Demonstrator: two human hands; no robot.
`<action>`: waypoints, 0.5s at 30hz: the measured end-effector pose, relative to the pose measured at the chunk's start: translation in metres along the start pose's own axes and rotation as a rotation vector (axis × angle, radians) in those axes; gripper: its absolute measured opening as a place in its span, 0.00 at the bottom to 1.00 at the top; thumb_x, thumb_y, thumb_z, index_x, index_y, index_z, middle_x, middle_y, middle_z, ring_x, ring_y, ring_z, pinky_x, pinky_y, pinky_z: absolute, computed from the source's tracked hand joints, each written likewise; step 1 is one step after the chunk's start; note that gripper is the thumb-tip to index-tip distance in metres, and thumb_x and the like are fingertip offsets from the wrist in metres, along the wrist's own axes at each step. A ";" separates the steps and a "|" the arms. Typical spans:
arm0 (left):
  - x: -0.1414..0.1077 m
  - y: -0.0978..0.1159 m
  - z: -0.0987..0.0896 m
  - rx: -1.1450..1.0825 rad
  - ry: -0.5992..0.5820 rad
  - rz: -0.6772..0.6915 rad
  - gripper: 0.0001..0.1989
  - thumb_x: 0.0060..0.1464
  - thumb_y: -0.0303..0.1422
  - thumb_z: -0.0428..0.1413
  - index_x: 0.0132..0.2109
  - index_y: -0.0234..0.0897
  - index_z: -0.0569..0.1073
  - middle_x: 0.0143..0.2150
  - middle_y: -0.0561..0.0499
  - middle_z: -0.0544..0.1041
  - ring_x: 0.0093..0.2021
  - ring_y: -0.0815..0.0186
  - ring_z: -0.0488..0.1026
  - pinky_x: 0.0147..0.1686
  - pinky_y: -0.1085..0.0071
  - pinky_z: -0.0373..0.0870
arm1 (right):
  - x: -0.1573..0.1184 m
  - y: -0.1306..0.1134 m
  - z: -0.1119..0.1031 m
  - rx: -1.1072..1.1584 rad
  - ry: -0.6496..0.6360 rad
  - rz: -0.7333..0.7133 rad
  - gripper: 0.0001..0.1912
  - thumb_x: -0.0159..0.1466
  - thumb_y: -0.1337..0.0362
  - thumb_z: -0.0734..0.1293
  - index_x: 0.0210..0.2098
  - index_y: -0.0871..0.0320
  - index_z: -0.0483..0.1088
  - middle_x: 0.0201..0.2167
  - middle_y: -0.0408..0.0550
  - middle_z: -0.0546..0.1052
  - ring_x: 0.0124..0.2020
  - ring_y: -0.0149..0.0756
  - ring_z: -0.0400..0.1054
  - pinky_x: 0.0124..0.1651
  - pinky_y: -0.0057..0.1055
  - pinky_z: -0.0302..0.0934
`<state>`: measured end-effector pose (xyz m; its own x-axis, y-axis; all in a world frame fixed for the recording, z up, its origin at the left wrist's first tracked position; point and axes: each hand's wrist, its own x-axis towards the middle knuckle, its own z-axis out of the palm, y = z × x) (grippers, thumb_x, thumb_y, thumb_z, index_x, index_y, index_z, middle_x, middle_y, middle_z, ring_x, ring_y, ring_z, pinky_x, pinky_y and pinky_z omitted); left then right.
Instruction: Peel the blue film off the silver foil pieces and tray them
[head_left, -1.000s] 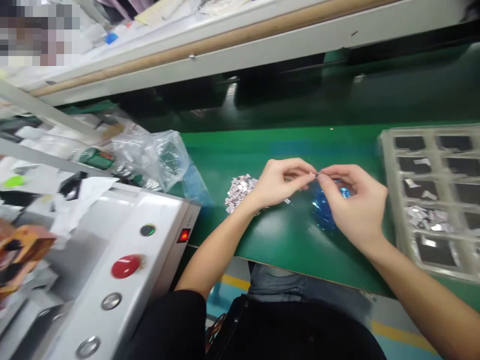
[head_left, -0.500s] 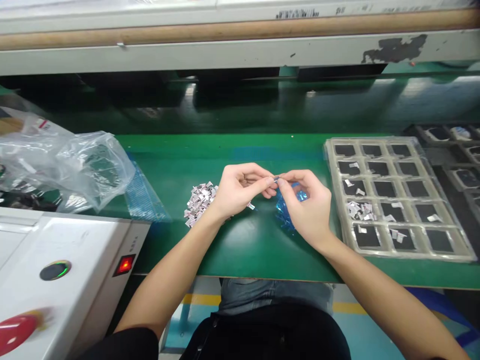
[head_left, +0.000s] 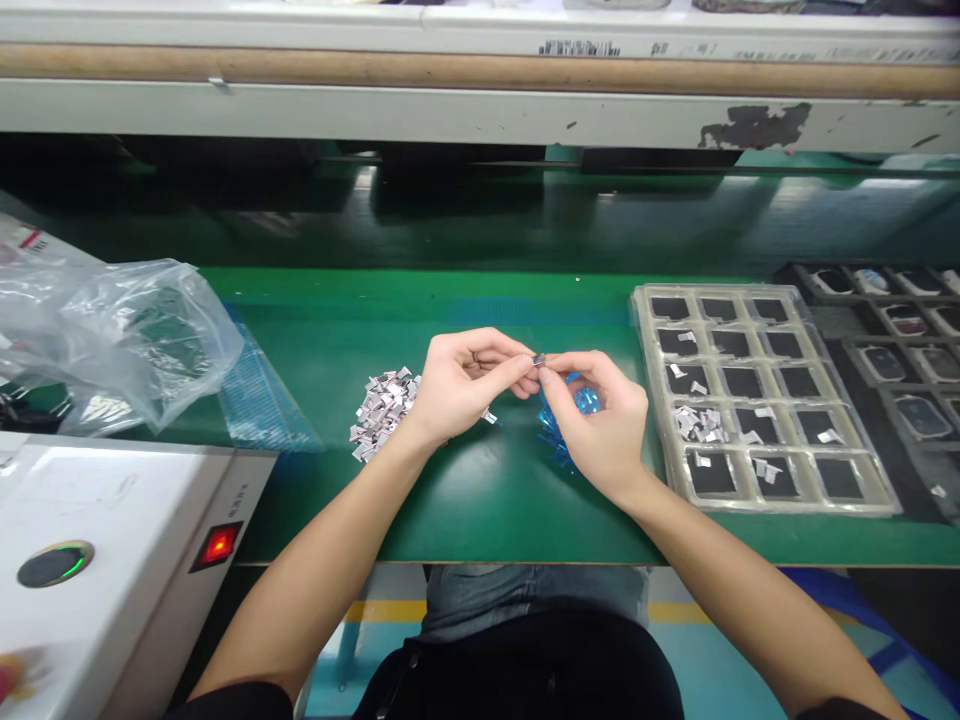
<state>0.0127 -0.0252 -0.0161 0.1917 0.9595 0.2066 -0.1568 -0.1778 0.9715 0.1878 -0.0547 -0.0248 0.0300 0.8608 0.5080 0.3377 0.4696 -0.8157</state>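
A small dark and silvery piece (head_left: 538,360) is pinched between the fingertips of both hands above the green table. My left hand (head_left: 469,385) is closed on its left side, and my right hand (head_left: 600,410) is closed on its right side. To the left of my left hand lies a pile of small whitish-grey parts (head_left: 381,408), partly hidden by the hand and wrist. One more small part (head_left: 490,416) rests on the table just below my left fingers. Shiny blue film scraps (head_left: 553,440) lie under my right hand, which covers some of them.
A clear compartment tray (head_left: 675,490) holding dark squares and small parts is at the right, with black trays (head_left: 862,335) beyond. Clear bags (head_left: 150,330) and a white machine (head_left: 135,520) with a lit red switch stand left. A shelf edge crosses the back.
The camera view has shifted slightly, so the table's contents appear further left. Both hands keep their pinch on the small piece, with barely any change in finger position.
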 end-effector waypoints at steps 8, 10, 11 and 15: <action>-0.001 -0.007 -0.003 0.324 -0.015 0.245 0.06 0.62 0.35 0.67 0.41 0.36 0.85 0.37 0.49 0.86 0.35 0.65 0.84 0.40 0.72 0.83 | 0.006 0.004 -0.001 -0.022 0.003 -0.001 0.04 0.70 0.67 0.70 0.42 0.55 0.79 0.40 0.45 0.83 0.36 0.35 0.75 0.34 0.33 0.67; -0.001 -0.007 -0.003 0.457 -0.030 0.356 0.04 0.64 0.32 0.64 0.41 0.38 0.85 0.37 0.50 0.86 0.34 0.67 0.83 0.39 0.73 0.80 | 0.006 0.005 -0.002 -0.063 -0.018 0.016 0.04 0.69 0.66 0.70 0.39 0.55 0.79 0.36 0.44 0.81 0.33 0.34 0.74 0.32 0.32 0.65; -0.001 -0.007 -0.003 0.510 -0.036 0.398 0.05 0.64 0.31 0.63 0.41 0.38 0.85 0.37 0.51 0.86 0.34 0.67 0.82 0.38 0.73 0.80 | 0.007 0.005 -0.002 -0.076 -0.025 0.029 0.04 0.68 0.65 0.69 0.38 0.55 0.78 0.34 0.44 0.81 0.31 0.34 0.73 0.31 0.32 0.64; -0.002 -0.007 -0.004 0.619 -0.048 0.506 0.06 0.65 0.29 0.61 0.42 0.38 0.84 0.38 0.51 0.87 0.35 0.67 0.83 0.40 0.73 0.79 | 0.007 0.005 -0.002 -0.074 -0.035 0.031 0.05 0.66 0.66 0.68 0.36 0.55 0.78 0.32 0.44 0.80 0.29 0.33 0.71 0.28 0.30 0.62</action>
<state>0.0091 -0.0250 -0.0238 0.2845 0.7222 0.6304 0.3273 -0.6913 0.6442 0.1916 -0.0471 -0.0245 0.0089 0.8819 0.4714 0.4054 0.4278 -0.8079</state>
